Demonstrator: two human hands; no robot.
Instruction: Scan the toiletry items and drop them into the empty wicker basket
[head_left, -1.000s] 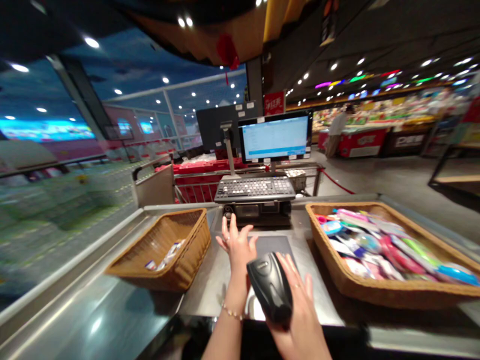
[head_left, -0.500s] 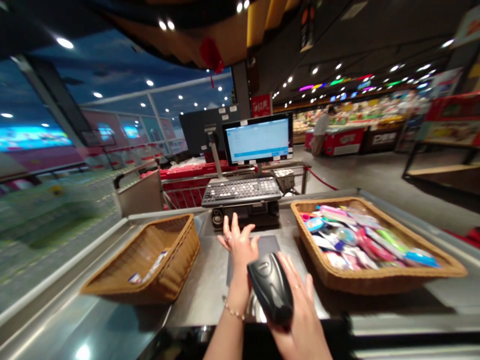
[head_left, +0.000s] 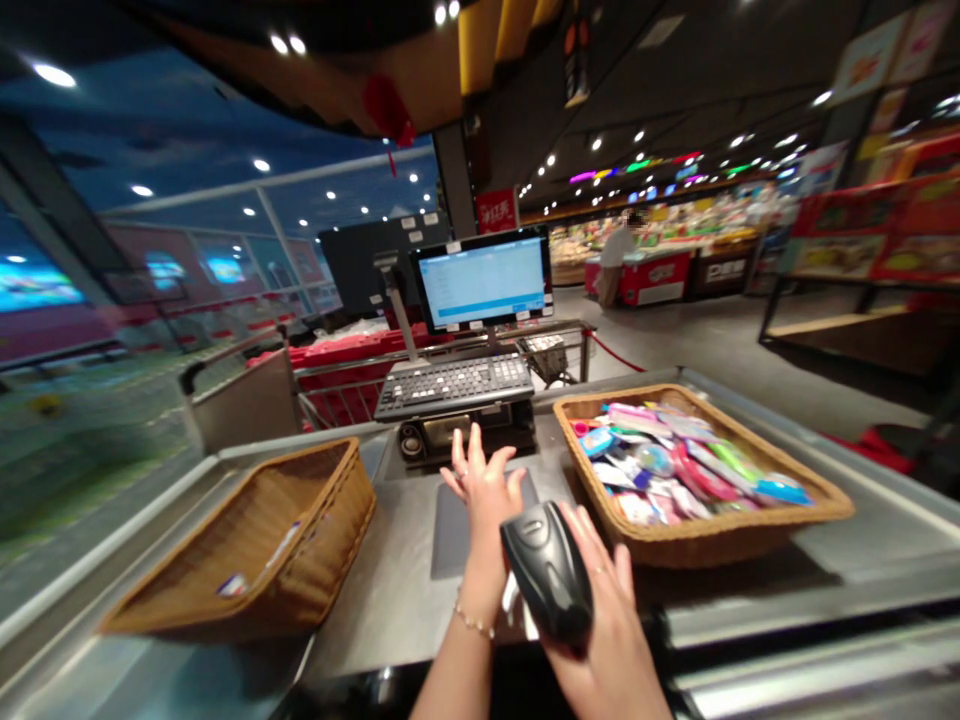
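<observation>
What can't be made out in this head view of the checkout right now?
Head view:
Checkout monitor: on-screen text too small to read.
Packets in the right wicker basket: labels too small, lower ones buried.
Packet in the left wicker basket: blurred, partly behind the basket wall.
Black handheld barcode scanner: underside hidden by the right hand.
Shiny object: mostly hidden by the scanner and left wrist; kind unclear.

Around the dark counter mat (head_left: 457, 535), a strip of steel counter (head_left: 401, 560) leaves free room on its left before the wicker basket (head_left: 300, 530). The fuller wicker basket (head_left: 697, 540) sits just beside its right edge, the register keyboard (head_left: 454, 385) blocks the way beyond, and the left hand (head_left: 486, 500) is above it.
</observation>
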